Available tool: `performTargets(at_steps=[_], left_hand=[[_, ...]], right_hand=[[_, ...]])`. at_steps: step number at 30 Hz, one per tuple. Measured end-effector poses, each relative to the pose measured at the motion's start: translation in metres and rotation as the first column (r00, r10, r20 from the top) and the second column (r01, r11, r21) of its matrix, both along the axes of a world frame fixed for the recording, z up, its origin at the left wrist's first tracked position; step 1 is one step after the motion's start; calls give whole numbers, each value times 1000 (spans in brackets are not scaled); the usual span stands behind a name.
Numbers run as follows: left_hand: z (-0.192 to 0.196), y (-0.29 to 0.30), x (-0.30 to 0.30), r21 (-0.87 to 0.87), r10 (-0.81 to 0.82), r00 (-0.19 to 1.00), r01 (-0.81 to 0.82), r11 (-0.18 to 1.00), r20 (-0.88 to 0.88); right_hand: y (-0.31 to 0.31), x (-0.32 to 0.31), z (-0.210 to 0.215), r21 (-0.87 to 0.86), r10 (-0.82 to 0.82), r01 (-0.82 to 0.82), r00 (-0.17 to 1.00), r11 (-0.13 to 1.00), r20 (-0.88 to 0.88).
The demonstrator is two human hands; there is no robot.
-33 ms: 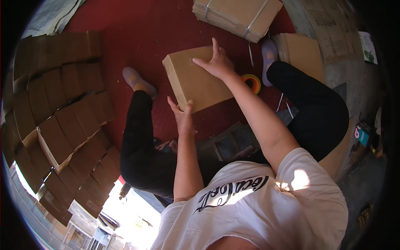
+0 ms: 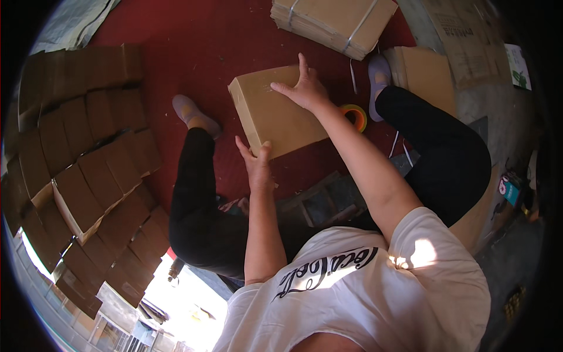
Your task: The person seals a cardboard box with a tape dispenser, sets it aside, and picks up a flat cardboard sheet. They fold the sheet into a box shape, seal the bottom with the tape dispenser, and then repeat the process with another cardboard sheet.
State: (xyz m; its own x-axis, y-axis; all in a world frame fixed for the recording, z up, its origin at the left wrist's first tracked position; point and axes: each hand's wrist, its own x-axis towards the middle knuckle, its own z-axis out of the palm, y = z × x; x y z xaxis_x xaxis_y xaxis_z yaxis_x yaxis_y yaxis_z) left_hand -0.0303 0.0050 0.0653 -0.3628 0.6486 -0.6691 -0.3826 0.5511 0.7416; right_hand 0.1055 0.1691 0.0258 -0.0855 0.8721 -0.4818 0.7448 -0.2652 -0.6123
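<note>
A closed brown cardboard box is held between my two hands, a little tilted, above the red floor covering. My left hand grips its near left corner, with the thumb on the top face and a finger along the left side. At the box's far right side is my right hand, thumb laid over the top and index finger pointing away; its other fingers are partly hidden behind the edge. A yellow-and-orange roll of tape lies just right of the box.
Stacked cardboard boxes form a tall wall at left. A strapped bundle of flat cardboard lies at the far right, with another cardboard stack by my right foot. Loose white straps trail near my right leg. Red covering spreads across the floor.
</note>
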Motion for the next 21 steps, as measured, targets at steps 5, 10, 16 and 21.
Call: performTargets(at_steps=[5,10,16,21], left_hand=[[1,4,3,15,54,996,-55,998,76],[-4,4,-1,20,19,1000,-19,1000,-4],[0,5,1,-31,-62,998,62,998,-7],[-3,1,-2,3,-66,998,66,998,2]], right_hand=[[6,19,-28,157,-2,36,978,987,-209],[23,7,-16,125,-131,154,976,980,-175],[30,5,-4,-36,-151,152,988,988,12],[18,-3,-2,113,-188,177,977,978,96]])
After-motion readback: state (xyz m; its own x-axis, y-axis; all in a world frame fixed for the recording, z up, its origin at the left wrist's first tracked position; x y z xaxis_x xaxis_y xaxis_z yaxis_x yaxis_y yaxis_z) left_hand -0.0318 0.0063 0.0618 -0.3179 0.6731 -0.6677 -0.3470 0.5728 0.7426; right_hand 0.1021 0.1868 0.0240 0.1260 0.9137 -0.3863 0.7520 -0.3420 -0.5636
